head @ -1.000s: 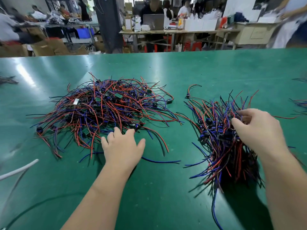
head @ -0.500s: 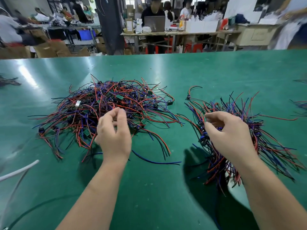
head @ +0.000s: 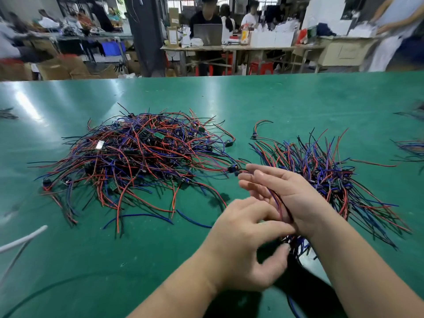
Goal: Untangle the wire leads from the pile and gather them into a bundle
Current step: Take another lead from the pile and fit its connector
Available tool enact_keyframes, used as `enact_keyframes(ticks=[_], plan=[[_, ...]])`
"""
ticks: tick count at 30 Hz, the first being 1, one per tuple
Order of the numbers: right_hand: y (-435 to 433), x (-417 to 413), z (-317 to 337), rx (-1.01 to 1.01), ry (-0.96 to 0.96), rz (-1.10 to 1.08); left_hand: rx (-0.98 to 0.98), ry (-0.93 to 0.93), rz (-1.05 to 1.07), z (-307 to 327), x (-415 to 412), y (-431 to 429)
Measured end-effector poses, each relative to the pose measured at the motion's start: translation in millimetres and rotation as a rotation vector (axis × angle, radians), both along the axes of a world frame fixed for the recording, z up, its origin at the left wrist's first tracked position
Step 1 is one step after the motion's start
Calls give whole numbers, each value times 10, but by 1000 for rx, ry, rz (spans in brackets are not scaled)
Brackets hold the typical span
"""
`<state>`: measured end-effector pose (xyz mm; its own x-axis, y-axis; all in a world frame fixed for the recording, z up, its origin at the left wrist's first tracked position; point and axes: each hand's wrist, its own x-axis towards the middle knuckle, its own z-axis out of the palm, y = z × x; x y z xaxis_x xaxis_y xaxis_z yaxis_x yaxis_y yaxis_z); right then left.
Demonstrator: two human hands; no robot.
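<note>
My left hand [head: 247, 244] left the tangled pile of red, blue and black wires [head: 137, 161] and now pinches some onto my flat, open right hand [head: 289, 191]. The thin wire bundle [head: 278, 206] there grows.

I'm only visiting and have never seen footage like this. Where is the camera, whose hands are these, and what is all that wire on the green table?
There is no machine here: a person wears a wide-angle camera on the head, so you look down at their own two hands. On the green table lie a big tangled pile of red, blue and black wire leads on the left and a tidier, fanned-out bundle on the right. A handful of leads runs across the palm of the right hand, whose fingers are stretched out; the left hand reaches over and seems to pinch those leads near the right wrist, though blur hides the exact grip. A white cable lies at the left edge.
</note>
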<state>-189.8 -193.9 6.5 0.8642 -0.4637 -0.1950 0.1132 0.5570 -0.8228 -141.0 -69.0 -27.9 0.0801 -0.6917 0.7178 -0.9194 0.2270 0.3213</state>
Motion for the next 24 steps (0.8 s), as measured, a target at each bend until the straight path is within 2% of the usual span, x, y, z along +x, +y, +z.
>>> enact_keyframes(ticks=[2,3,6,9,11,13,15,17,20,22,24], plan=[[-49,-13,-18,-53,-17,-17,3,111,-39,-24,16,15],[-67,-15,-23,-80,-32,-11,-4,231,-41,-30,29,28],[-53,-16,-28,-121,-93,45,-36,768,105,7,109,20],[16,-33,-52,-147,-152,190,-6,1341,248,74,260,-24],[77,-44,-69,-190,-141,322,-12,1548,256,92,370,-15],[137,-44,-103,-284,-93,425,-46,1559,306,90,455,16],[186,-17,-144,-408,-47,431,-40,1476,401,91,534,47],[209,21,-155,-506,-22,319,10,1338,471,97,597,83],[167,52,-149,-630,-13,29,34,1176,539,110,632,131],[114,59,-144,-625,-52,-109,-36,1242,484,121,636,131],[56,56,-161,-708,-59,-161,-124,1292,404,159,641,132]])
